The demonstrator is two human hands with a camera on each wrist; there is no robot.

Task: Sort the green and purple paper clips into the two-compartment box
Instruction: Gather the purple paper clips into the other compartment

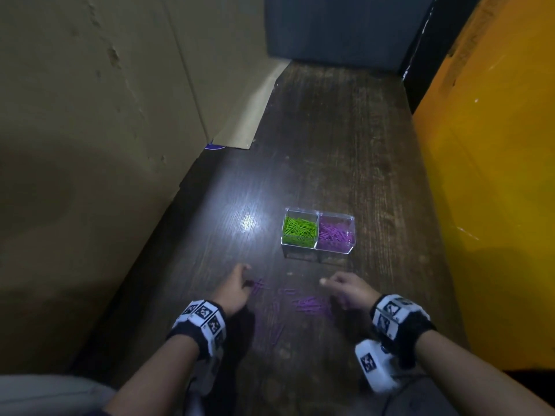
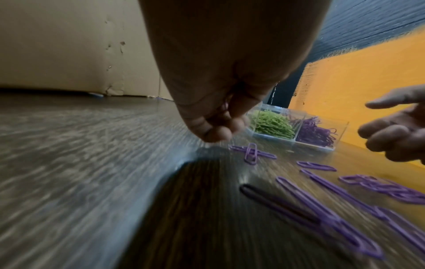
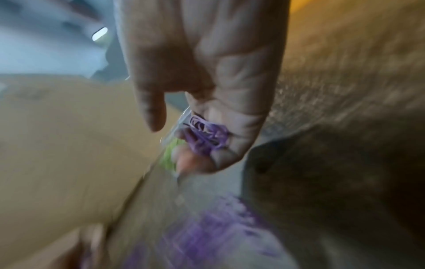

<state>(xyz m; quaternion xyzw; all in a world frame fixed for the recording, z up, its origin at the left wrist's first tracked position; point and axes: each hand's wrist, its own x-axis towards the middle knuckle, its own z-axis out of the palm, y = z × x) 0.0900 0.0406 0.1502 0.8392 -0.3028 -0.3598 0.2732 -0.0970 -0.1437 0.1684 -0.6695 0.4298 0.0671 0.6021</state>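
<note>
A clear two-compartment box (image 1: 345,219) stands on the dark wooden table, with green paper clips (image 1: 300,229) on its left side and purple ones (image 1: 335,234) on its right. Loose purple paper clips (image 1: 312,304) lie scattered in front of it, between my hands. My left hand (image 1: 237,286) hovers low over a crossed pair of clips (image 2: 251,154). Its fingers (image 2: 218,131) are bunched together, and a purple clip (image 2: 224,106) shows between them. My right hand (image 1: 345,288) is to the right of the pile with its fingers curled. The right wrist view is blurred, so any hold is unclear.
A cardboard wall (image 1: 90,115) runs along the left side of the table. An orange panel (image 1: 495,175) closes off the right side, and a dark blue-grey panel (image 1: 345,25) stands at the far end. Bare table (image 1: 330,130) stretches beyond the box.
</note>
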